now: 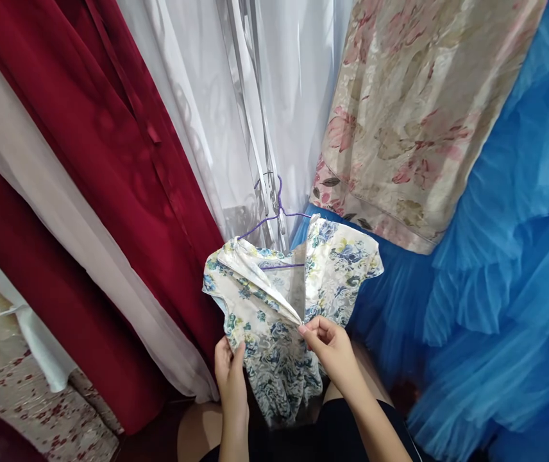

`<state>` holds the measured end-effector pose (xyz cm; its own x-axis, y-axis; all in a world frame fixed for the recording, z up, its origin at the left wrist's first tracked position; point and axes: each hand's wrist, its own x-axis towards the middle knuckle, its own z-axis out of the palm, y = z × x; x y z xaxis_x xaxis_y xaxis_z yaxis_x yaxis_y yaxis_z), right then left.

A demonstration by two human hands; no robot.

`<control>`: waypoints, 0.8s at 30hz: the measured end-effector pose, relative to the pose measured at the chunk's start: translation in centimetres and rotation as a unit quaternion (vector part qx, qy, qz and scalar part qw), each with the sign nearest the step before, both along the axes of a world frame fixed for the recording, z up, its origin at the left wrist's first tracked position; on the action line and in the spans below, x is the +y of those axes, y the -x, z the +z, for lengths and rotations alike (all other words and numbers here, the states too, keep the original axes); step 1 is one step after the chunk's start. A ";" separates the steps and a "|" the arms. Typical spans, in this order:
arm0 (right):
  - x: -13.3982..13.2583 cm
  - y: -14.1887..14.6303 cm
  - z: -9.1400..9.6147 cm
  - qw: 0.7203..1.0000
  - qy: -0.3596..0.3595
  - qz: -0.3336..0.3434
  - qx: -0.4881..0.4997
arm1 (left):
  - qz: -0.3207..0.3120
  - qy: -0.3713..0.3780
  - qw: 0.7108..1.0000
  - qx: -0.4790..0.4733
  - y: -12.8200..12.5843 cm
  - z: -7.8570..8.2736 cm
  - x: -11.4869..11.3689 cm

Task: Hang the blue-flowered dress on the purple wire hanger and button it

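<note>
floral garment [278, 343] on a purple hanger [280, 206], between red cloth [173, 212] and blue tulle [394, 301]
left hand [231, 369] holds its side edge; right hand [331, 344] pinches the lower end of its opening.

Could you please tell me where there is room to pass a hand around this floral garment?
The floral garment gapes at its neckline above the right hand, though the purple hanger crosses it. A dark patch lies between the lower red fabric and left knee. Blue ruffled tulle crowds the right, white fabric the back.
</note>
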<state>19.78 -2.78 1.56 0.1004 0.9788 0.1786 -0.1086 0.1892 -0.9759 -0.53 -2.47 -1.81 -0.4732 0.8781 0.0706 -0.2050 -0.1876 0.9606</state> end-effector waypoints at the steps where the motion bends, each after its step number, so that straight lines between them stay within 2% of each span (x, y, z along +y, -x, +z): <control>1: -0.1 0.0 0.1 1.000 0.001 0.002 0.002 | 0.002 -0.007 1.000 0.006 -0.2 -0.3 0.1; 6: -0.5 0.2 0.7 1.000 0.006 0.000 0.017 | -0.098 0.030 0.995 0.011 -1.3 -0.4 -0.1; 13: -1.2 1.3 1.5 0.999 0.007 0.020 0.032 | -0.127 0.020 0.992 0.013 -1.8 -0.4 -0.2; 15: -1.3 1.5 1.7 0.999 0.008 0.030 0.035 | -0.103 0.007 0.995 0.020 -2.0 -0.6 -0.2; 17: -1.4 1.6 1.8 0.999 0.009 0.032 0.038 | -0.029 -0.010 0.998 0.058 -2.3 -0.6 -0.5; 19: -1.5 1.6 1.9 0.999 0.008 0.025 0.037 | 0.053 -0.027 0.988 0.139 -2.9 -0.2 -1.0; 20: -1.6 1.6 2.0 0.999 0.007 0.021 0.036 | 0.075 -0.037 0.979 0.187 -3.2 0.2 -1.3; 22: -1.7 1.5 2.1 0.999 0.005 0.019 0.035 | 0.042 -0.063 0.963 0.259 -4.2 0.9 -1.9; 24: -1.8 1.4 2.2 0.999 0.009 0.028 0.045 | -0.058 -0.093 0.957 0.268 -5.5 1.5 -2.3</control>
<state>18.34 -4.63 3.77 0.0594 0.9865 0.1528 -0.2059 0.1619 -0.9651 4.97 -4.76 -0.29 -0.2256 0.8716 0.4352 0.2776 -0.3707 0.8863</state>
